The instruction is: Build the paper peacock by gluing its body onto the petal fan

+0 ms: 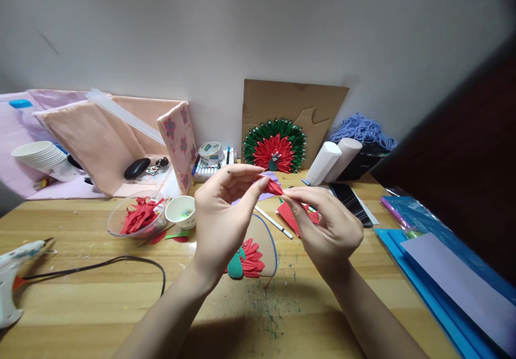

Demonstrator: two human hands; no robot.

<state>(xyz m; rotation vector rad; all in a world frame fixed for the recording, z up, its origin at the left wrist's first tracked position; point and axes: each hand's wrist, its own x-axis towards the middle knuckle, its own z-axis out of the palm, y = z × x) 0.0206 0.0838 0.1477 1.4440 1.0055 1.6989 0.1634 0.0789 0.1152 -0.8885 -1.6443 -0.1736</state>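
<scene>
Between my two hands, raised above the table, is a small folded red paper strip point(273, 187). My left hand point(226, 203) pinches its left end between thumb and fingers. The right end is gripped by the thumb and forefinger of my right hand point(328, 224). Below them lies a rounded cardboard piece point(264, 230) with a blue edge line, partly hidden by my left hand. On it sit a green paper bird body point(235, 266) and several red paper petals point(252, 257). Red paper point(288, 219) lies behind my right hand.
A clear bowl of red strips point(141, 216) and a paper cup point(180, 212) stand to the left. A glue gun point(16, 273) with a black cord lies at far left. A finished peacock point(274, 146) leans at the back on cardboard point(294, 98). Blue folders point(419, 289) lie right.
</scene>
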